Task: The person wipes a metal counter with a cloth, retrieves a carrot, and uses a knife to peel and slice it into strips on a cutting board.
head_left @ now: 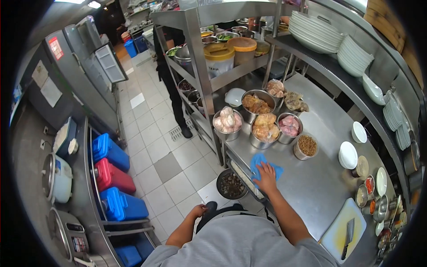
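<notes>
My right hand (267,177) lies on a blue cloth (277,171) at the near left edge of the steel counter (297,191). Its fingers are spread over the cloth, which shows on both sides of the hand. Beyond the cloth stand steel pots of raw meat, among them a pot of pink meat (289,126) and a pot of yellowish meat (265,127). A tub of brown crumbly food (306,147) is to their right. Low beside my body hangs my left hand (199,210), above the floor and away from the counter. Its fingers are partly hidden.
A cleaver (349,236) rests on a cutting board (342,224) at the right. White bowls (348,154) line the counter's far side below a plate shelf (324,53). On the floor stands a dark bucket (231,184). A person in black (173,84) is behind the rack.
</notes>
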`<state>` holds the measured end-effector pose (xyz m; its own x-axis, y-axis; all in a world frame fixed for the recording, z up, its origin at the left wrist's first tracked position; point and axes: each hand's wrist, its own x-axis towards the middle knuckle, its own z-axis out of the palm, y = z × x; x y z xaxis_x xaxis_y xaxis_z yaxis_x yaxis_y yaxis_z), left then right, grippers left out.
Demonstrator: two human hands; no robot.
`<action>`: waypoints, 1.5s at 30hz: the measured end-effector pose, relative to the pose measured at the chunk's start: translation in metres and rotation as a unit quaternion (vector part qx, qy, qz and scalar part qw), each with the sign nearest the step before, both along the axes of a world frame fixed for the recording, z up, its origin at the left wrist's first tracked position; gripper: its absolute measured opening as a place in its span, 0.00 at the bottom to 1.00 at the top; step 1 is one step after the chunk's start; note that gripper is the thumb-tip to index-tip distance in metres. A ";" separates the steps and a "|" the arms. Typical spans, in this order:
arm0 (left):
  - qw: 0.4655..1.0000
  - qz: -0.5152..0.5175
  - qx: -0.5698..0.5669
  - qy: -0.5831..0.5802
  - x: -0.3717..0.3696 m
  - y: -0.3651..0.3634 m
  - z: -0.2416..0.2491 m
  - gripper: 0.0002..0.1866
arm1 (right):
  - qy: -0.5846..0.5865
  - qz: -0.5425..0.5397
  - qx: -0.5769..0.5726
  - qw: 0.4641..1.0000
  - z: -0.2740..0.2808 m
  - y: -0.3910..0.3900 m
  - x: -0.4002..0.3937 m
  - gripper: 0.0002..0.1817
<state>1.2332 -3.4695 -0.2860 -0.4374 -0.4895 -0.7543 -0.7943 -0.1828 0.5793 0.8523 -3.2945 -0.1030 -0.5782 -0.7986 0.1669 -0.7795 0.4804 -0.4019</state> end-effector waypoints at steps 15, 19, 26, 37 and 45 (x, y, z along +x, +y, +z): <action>0.899 -0.401 0.152 -0.086 -0.047 -0.106 0.025 0.34 | 0.074 -0.521 0.133 0.840 -0.026 0.286 0.093 0.44; 0.799 -0.585 0.047 0.132 0.011 -0.121 -0.063 0.28 | -0.050 -0.639 -0.020 0.767 -0.054 0.355 0.162 0.29; 0.809 -0.579 0.099 0.005 0.019 -0.170 -0.050 0.20 | -0.691 -0.331 0.312 0.562 0.016 0.245 0.389 0.21; 0.840 -0.515 0.136 -0.105 -0.180 -0.123 0.017 0.28 | -0.502 -0.668 0.024 0.550 -0.071 0.304 0.490 0.21; 0.767 -0.498 0.385 0.121 -0.182 0.132 0.149 0.31 | -0.496 -0.434 -0.389 0.643 0.042 0.226 0.304 0.35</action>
<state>1.0516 -3.3374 -0.1369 -0.4773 0.7295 -0.4900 -0.6491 0.0832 0.7562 1.1565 -3.0684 -0.0612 -0.8801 -0.0007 -0.4748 0.4731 -0.0868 -0.8767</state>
